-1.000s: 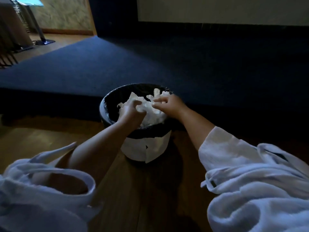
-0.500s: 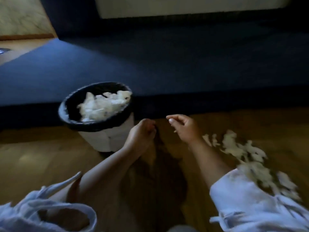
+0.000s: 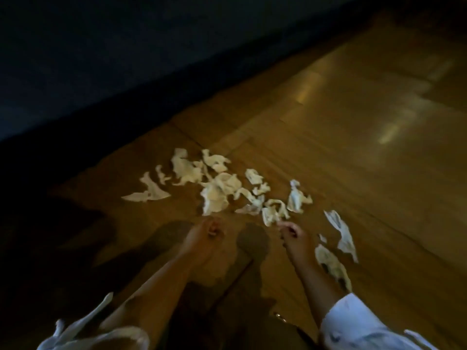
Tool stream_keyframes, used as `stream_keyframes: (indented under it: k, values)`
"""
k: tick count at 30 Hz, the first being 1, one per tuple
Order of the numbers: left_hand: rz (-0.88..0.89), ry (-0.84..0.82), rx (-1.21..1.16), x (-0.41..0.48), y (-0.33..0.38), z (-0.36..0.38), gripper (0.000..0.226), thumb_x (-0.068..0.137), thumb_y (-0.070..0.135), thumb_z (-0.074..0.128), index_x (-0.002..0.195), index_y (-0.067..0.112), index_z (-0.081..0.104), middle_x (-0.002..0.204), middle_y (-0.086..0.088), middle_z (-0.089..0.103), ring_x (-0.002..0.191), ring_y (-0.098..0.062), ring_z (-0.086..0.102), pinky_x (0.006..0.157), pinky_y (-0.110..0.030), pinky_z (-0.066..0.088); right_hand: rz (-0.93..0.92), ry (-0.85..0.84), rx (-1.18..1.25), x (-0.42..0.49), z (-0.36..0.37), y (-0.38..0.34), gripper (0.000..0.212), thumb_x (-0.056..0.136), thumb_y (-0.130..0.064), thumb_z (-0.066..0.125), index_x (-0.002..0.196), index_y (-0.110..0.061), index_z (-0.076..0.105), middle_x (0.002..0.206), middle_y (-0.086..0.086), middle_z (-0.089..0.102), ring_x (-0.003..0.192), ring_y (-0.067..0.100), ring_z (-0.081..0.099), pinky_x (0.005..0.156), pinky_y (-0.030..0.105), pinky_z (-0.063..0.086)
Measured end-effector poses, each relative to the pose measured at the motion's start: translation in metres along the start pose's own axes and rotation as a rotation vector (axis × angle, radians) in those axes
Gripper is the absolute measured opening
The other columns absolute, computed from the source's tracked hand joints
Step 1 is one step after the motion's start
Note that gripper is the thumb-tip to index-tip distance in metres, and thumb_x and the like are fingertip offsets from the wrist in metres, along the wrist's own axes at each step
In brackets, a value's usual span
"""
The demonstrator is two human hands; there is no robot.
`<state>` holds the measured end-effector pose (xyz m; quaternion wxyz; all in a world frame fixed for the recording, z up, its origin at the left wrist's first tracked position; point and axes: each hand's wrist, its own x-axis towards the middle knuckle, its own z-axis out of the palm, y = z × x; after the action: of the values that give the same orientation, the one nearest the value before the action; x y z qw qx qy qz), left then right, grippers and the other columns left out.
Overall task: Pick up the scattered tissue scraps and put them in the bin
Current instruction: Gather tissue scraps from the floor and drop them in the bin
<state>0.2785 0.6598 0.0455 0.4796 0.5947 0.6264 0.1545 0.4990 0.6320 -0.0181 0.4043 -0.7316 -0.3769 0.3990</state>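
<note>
Several white tissue scraps lie scattered on the wooden floor (image 3: 353, 127) in the head view. The biggest crumpled scrap (image 3: 219, 195) sits just beyond my left hand (image 3: 208, 233), whose fingers are loosely curled and hold nothing. My right hand (image 3: 294, 236) hovers with fingers slightly bent, its fingertips close to a small scrap (image 3: 274, 214), holding nothing. A long scrap (image 3: 341, 234) and another piece (image 3: 331, 263) lie to the right of my right wrist. A flat scrap (image 3: 149, 194) lies at the far left. The bin is out of view.
A dark blue raised carpeted edge (image 3: 126, 59) runs diagonally behind the scraps. Shiny floorboards stretch away to the right. My white sleeves (image 3: 358, 327) fill the bottom corners, and my shadow darkens the floor under my arms.
My view has swung right from the bin to the scrap pile. Both hands left the bin, crossed the floor and now hover at the near edge of the scraps.
</note>
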Motion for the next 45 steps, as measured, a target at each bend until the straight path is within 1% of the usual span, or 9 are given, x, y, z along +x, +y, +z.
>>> stream_keyframes:
  k: [6, 12, 18, 23, 29, 34, 37, 41, 45]
  values:
    - [0.132, -0.455, 0.295, 0.012, -0.008, 0.121, 0.039, 0.086, 0.013, 0.061, 0.123, 0.021, 0.052, 0.128, -0.009, 0.056, 0.118, -0.025, 0.054, 0.096, -0.029, 0.045, 0.092, 0.336, -0.186, 0.013, -0.094, 0.074, 0.013, 0.090, -0.005, 0.054, 0.093, -0.006, 0.067, 0.104, 0.016, 0.068, 0.101, 0.030, 0.062, 0.088, 0.033, 0.044]
    - [0.390, -0.715, 0.656, -0.005, -0.020, 0.169, 0.033, 0.098, 0.020, 0.041, 0.130, 0.021, 0.050, 0.140, -0.002, 0.045, 0.126, -0.018, 0.045, 0.104, -0.028, 0.036, 0.133, 0.105, -0.485, 0.000, -0.108, 0.100, 0.041, 0.084, -0.024, 0.065, 0.124, -0.018, 0.055, 0.128, 0.006, 0.055, 0.115, 0.023, 0.053, 0.089, 0.024, 0.039]
    - [0.505, -0.656, 0.677, -0.002, -0.029, 0.174, 0.030, 0.097, 0.018, 0.042, 0.122, 0.013, 0.057, 0.131, -0.006, 0.054, 0.119, -0.021, 0.051, 0.097, -0.025, 0.038, 0.009, 0.023, -0.645, -0.002, -0.100, 0.111, 0.049, 0.080, -0.029, 0.069, 0.127, -0.026, 0.055, 0.139, 0.003, 0.043, 0.128, 0.023, 0.040, 0.107, 0.040, 0.036]
    - [0.319, -0.579, 0.656, 0.000, -0.029, 0.171, 0.029, 0.099, 0.024, 0.038, 0.118, 0.015, 0.058, 0.124, -0.005, 0.057, 0.111, -0.019, 0.055, 0.087, -0.021, 0.039, 0.081, 0.012, -0.582, 0.007, -0.086, 0.110, 0.025, 0.086, -0.010, 0.061, 0.111, -0.014, 0.064, 0.113, 0.005, 0.065, 0.091, 0.013, 0.060, 0.076, 0.020, 0.049]
    - [0.036, -0.071, -0.057, 0.053, -0.020, 0.123, 0.014, 0.092, 0.018, 0.053, 0.097, 0.017, 0.066, 0.092, -0.004, 0.066, 0.078, -0.014, 0.061, 0.071, -0.026, 0.049, 0.203, 0.299, -0.306, 0.068, -0.096, 0.090, 0.032, 0.084, -0.034, 0.061, 0.113, -0.022, 0.059, 0.134, 0.008, 0.047, 0.114, 0.021, 0.052, 0.080, 0.034, 0.052]
    - [0.166, 0.247, 0.050, 0.110, -0.029, 0.060, 0.017, 0.089, 0.011, 0.058, 0.102, 0.006, 0.069, 0.106, -0.015, 0.067, 0.095, -0.024, 0.062, 0.082, -0.032, 0.047, 0.232, 0.257, -0.166, 0.105, -0.065, 0.081, 0.036, 0.091, -0.023, 0.055, 0.123, -0.007, 0.054, 0.120, 0.016, 0.058, 0.100, 0.028, 0.059, 0.080, 0.033, 0.047]
    - [0.199, 0.399, 0.049, 0.132, -0.036, 0.036, 0.013, 0.079, 0.015, 0.072, 0.081, 0.026, 0.066, 0.123, -0.012, 0.057, 0.119, -0.030, 0.050, 0.091, -0.045, 0.048, 0.097, 0.229, 0.023, 0.110, -0.022, 0.064, 0.047, 0.091, -0.025, 0.055, 0.135, -0.014, 0.042, 0.138, 0.011, 0.047, 0.114, 0.019, 0.052, 0.089, 0.031, 0.042]
    - [0.133, 0.219, 0.340, 0.158, -0.055, 0.027, 0.011, 0.081, 0.024, 0.070, 0.092, 0.026, 0.072, 0.156, 0.007, 0.017, 0.146, -0.025, 0.002, 0.113, -0.047, 0.022, -0.066, 0.000, -0.041, 0.120, 0.024, 0.042, 0.086, 0.075, -0.048, 0.068, 0.145, -0.030, 0.022, 0.153, 0.000, 0.019, 0.136, 0.014, 0.025, 0.108, 0.040, 0.032]
    - [0.056, 0.089, 0.192, 0.164, -0.074, 0.026, 0.035, 0.081, 0.010, 0.068, 0.115, 0.018, 0.063, 0.150, -0.002, 0.032, 0.137, -0.023, 0.033, 0.105, -0.038, 0.039, -0.124, -0.114, -0.441, 0.131, 0.057, 0.037, 0.097, 0.058, -0.083, 0.050, 0.141, -0.051, 0.011, 0.157, 0.003, 0.011, 0.144, 0.030, 0.010, 0.111, 0.063, 0.015]
